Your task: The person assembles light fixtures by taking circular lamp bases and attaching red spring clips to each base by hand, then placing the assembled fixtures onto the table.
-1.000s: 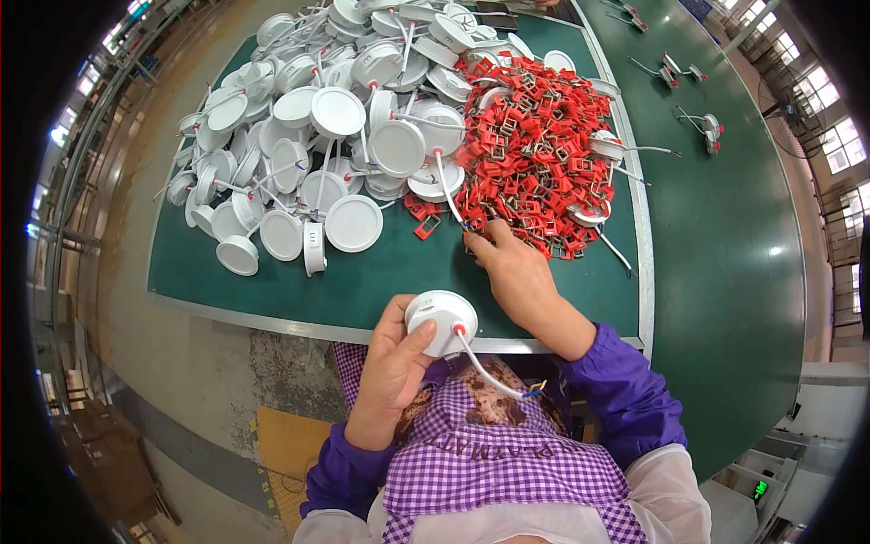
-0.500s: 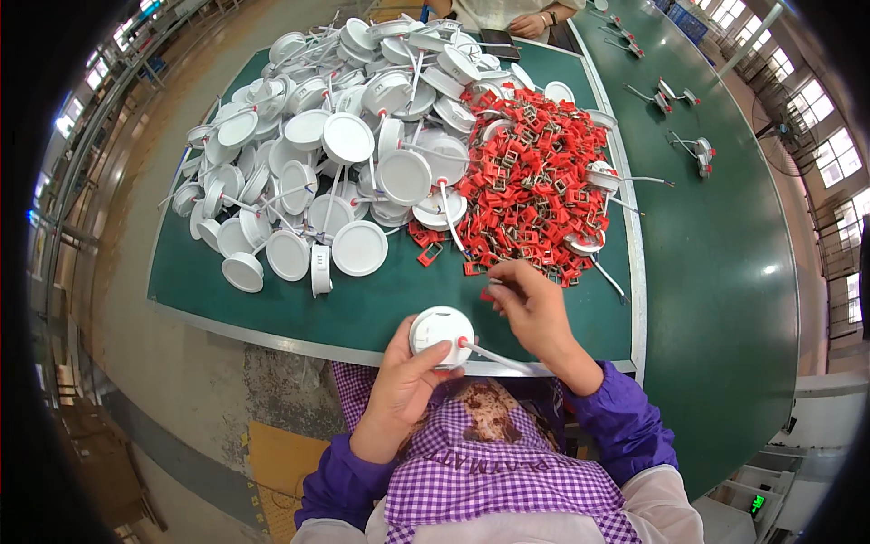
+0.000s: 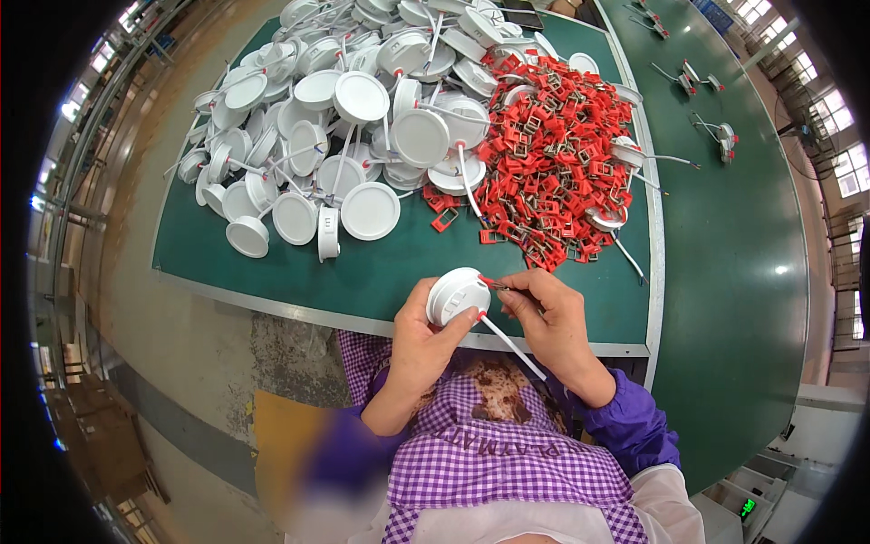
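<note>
My left hand (image 3: 424, 343) is closed around the rim of a round white downlight (image 3: 453, 299), its thumb near the red cable outlet. A white cable (image 3: 515, 346) runs from the light down toward my right forearm. Between the fingertips of my right hand (image 3: 555, 325) is a red spring clip (image 3: 491, 283) with a metal part. The clip's red end touches the light's edge; how far it sits in the slot is too small to tell. Both hands are over the near edge of the green table (image 3: 272, 279).
A large heap of white downlights (image 3: 361, 96) with cables lies at the far left. Right beside it is a pile of red spring clips (image 3: 553, 150). On the green bench (image 3: 725, 308) to the right, several lights (image 3: 725, 140) fitted with red clips lie spaced out.
My right hand has brought the clip over to the downlight. My left hand has turned and tilted the light, so its cable now points more downward. The view has shifted slightly.
</note>
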The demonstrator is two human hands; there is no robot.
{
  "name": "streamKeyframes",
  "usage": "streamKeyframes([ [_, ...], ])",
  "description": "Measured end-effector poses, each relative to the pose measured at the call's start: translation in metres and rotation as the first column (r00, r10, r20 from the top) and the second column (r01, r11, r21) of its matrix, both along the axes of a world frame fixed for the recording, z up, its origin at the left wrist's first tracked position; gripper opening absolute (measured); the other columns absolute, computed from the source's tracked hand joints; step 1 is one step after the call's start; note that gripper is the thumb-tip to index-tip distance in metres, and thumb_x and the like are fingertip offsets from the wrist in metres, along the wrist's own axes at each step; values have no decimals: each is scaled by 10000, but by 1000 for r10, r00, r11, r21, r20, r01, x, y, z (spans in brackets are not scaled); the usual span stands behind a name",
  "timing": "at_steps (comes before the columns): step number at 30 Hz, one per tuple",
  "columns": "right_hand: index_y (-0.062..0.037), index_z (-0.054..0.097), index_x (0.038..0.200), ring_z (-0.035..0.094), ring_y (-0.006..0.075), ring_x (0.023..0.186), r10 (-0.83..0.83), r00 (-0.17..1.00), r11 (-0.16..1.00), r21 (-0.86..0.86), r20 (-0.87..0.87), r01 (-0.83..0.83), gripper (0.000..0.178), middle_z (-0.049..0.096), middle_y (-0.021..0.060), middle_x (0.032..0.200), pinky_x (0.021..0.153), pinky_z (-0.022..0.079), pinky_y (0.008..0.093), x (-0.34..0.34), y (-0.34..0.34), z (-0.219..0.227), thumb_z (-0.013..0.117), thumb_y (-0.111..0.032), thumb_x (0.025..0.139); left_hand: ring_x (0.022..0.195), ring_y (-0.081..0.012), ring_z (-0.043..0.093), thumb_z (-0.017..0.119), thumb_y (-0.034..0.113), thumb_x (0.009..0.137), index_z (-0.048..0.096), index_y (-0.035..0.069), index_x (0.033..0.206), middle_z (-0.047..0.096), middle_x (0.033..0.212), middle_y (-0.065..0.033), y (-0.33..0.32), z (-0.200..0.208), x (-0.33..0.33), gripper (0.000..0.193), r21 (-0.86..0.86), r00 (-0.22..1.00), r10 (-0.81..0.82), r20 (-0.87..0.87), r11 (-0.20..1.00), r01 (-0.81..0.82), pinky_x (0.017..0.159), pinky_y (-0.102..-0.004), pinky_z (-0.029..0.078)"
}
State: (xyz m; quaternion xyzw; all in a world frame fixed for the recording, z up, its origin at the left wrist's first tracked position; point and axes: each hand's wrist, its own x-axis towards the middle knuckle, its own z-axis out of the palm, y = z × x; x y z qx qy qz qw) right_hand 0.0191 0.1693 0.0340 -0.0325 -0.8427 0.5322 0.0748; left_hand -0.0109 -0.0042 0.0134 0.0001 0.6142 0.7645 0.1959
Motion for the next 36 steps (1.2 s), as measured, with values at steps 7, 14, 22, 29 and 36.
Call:
streamKeyframes([
  [7, 6, 630, 991, 657, 317, 757, 47, 980, 971, 237, -193, 0, 191, 640, 144, 908, 639, 539, 365, 8, -15, 4, 641, 83, 817, 857, -119, 632, 698, 55, 866, 563, -10, 1132, 661, 974, -88, 3, -7, 5, 305, -138, 985, -5, -174, 990, -19, 724, -271, 521],
  [14, -1, 628, 993, 658, 298, 758, 63, 971, 970, 244, -230, -5, 221, 637, 134, 879, 628, 530, 356, 5, -14, 5, 658, 89, 793, 872, -115, 628, 697, 52, 866, 564, -7, 1142, 655, 986, -69, -7, -5, -2, 312, -186, 969, -132, -207, 978, 93, 746, -269, 517],
  [22, -5, 620, 1030, 673, 239, 752, 18, 982, 992, 127, -186, 6, 237, 656, 124, 891, 645, 522, 306, 11, -11, 2, 676, 63, 811, 808, -137, 647, 709, 60, 848, 607, 26, 1112, 675, 908, -96, -3, -3, 6, 285, -180, 961, -136, -242, 979, 93, 699, -283, 513],
  [29, -9, 533, 1314, 674, 129, 783, 65, 983, 987, -155, 169, -39, 492, 659, 135, 1159, 678, 527, 269, 19, 7, 25, 678, 22, 845, 809, -110, 617, 741, 93, 839, 610, -1, 1059, 669, 891, -75, -2, 15, 7, 272, -314, 915, -220, -339, 943, 110, 708, -275, 502],
  [36, 0, 492, 1359, 689, 137, 860, 97, 960, 982, -185, 264, -49, 490, 655, 151, 1170, 714, 555, 259, 23, 13, 36, 624, 52, 891, 828, -98, 620, 738, 97, 854, 607, 2, 1062, 668, 900, -60, 4, 17, 6, 263, -260, 919, -273, -284, 945, 200, 709, -262, 500],
])
